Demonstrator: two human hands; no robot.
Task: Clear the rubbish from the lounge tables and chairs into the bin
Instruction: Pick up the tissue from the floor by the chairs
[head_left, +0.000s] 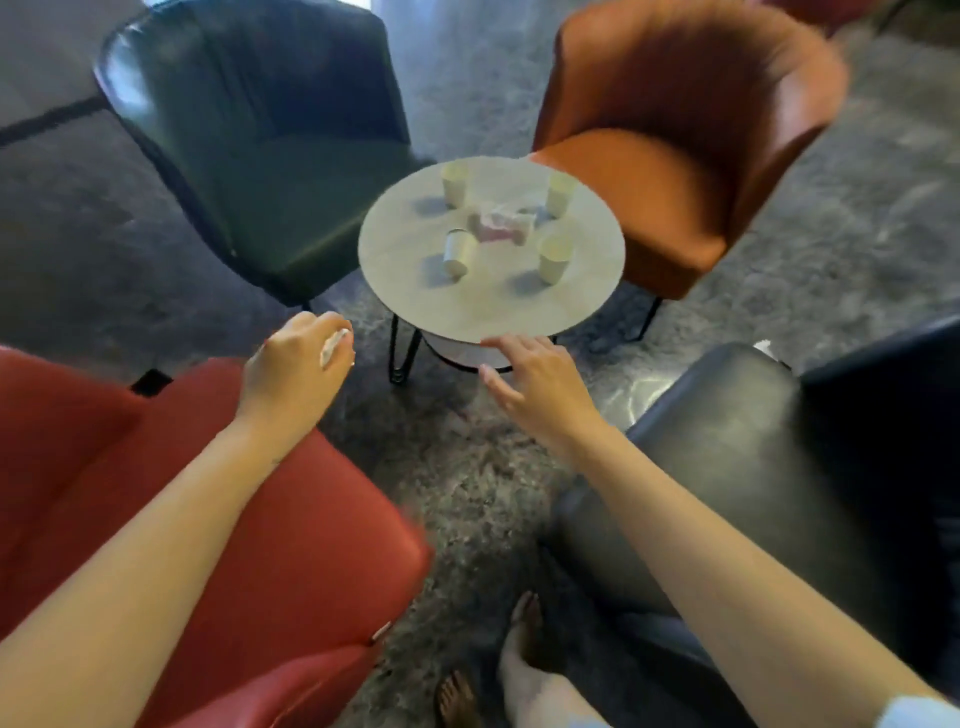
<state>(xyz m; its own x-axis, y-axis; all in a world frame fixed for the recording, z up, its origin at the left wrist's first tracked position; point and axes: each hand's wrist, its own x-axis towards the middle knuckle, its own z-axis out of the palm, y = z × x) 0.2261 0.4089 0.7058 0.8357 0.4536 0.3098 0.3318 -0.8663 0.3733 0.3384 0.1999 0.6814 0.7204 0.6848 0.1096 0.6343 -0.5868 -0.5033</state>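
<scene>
A small round table (519, 312) carries several pale paper cups: one upright at the back left (454, 181), one at the back right (560, 193), one at the front right (554, 257), and one lying on its side (458, 253). A crumpled pink and white wrapper (500, 226) lies in the middle. My left hand (298, 364) hovers left of the table over the red chair, closed on a small white scrap of paper (332, 347). My right hand (535, 379) is open, its fingers spread just below the table's near edge.
Chairs ring the table: dark green (260, 156) at the back left, orange (675, 171) at the back right, red (208, 519) at the near left, black (727, 467) at the near right. Grey carpet (457, 467) runs between them. Bare feet (519, 670) stand at the bottom.
</scene>
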